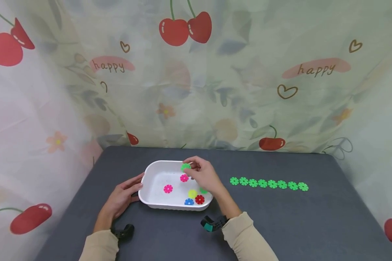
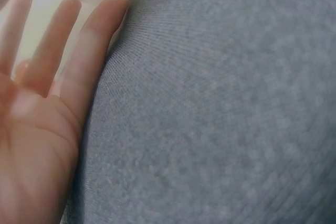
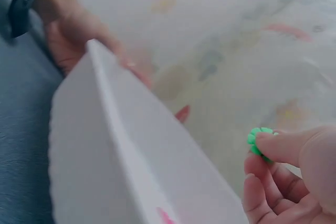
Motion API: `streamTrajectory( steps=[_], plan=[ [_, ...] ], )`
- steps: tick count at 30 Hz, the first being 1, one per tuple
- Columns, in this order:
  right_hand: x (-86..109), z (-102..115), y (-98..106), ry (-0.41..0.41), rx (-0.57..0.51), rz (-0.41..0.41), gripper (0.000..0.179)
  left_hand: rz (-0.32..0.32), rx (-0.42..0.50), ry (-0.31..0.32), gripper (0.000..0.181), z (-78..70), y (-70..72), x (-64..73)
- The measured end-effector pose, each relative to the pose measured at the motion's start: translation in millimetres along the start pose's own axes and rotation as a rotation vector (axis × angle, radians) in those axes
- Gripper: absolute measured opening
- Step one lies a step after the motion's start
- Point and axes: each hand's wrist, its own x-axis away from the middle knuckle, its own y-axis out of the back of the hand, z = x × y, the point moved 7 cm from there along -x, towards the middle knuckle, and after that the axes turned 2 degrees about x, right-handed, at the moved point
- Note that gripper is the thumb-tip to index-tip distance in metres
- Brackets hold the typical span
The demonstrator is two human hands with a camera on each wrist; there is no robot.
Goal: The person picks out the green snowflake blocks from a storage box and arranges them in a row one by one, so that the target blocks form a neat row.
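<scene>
In the head view a white plastic tub (image 1: 160,207) stands on the dark table, with several flower-shaped slotted discs inside. My left hand (image 1: 121,197) rests against the tub's left end; in the left wrist view its straight fingers (image 2: 94,40) touch the tub wall. Over the tub's far right part, my right hand (image 1: 204,175) pinches a green flower-shaped disc (image 1: 185,167) between thumb and finger, also seen clearly in the right wrist view as a green disc (image 3: 258,139). Below this hand lie a pink disc (image 1: 184,178) and a partly hidden green disc (image 1: 203,190).
Elsewhere in the tub lie another pink disc (image 1: 168,189), a yellow disc (image 1: 192,194), a red disc (image 1: 199,199) and a blue disc (image 1: 189,202). Right of the tub, several green discs (image 1: 262,183) form a row on the table (image 1: 281,217). A printed curtain (image 1: 196,90) hangs behind.
</scene>
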Motion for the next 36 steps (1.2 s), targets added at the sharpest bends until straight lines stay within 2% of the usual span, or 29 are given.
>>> streamTrajectory(
  steps=[4,11,19,27,36],
  plan=[
    [4.5,1.6,20.6,-0.023,-0.104,-0.047,0.029,-0.004,-0.006,0.0,0.068,-0.5,0.0,0.0],
    [14.7,-4.9,54.4,-0.067,-0.183,-0.146,0.031,-0.006,-0.006,-0.002,0.069,-2.2,-1.0,0.8],
    [30.1,-14.9,86.5,-0.102,-0.226,-0.223,0.032,-0.003,-0.002,-0.004,0.068,-2.1,-2.2,1.6],
    [43.3,-41.3,113.5,-0.158,-0.248,-0.287,0.034,0.003,-0.009,-0.002,0.069,-1.3,-1.5,2.4],
    [60.1,-64.3,145.8,-0.19,-0.26,-0.316,0.04,-0.005,-0.02,0.001,0.069,-0.8,-0.1,2.6]
  ],
)
